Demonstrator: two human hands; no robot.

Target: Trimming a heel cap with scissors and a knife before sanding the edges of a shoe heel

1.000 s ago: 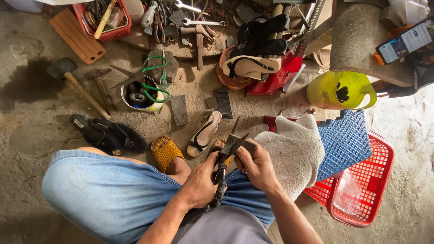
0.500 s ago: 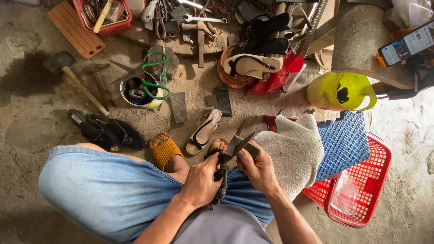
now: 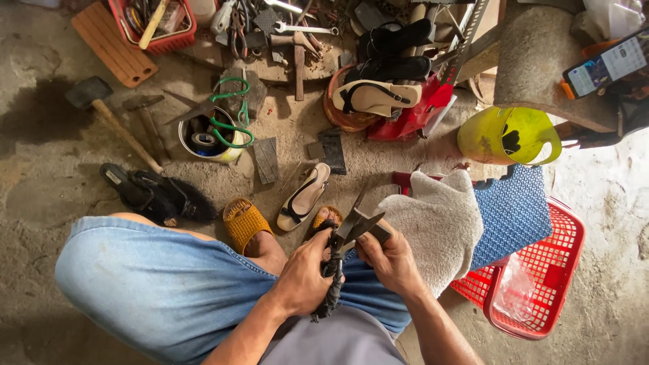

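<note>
The left hand [image 3: 304, 277] grips the dark wrapped handles of a pair of shears [image 3: 343, 250] over the lap; the right hand [image 3: 389, 260] pinches a small dark piece [image 3: 378, 232] against the open blades; a beige heeled shoe [image 3: 304, 196] lies just beyond on the ground, beside an orange sandal [image 3: 243, 223]

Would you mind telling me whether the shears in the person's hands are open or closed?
Open: the shears have blades spread in a V above the left hand, a small dark piece in the right hand beside them.
</note>
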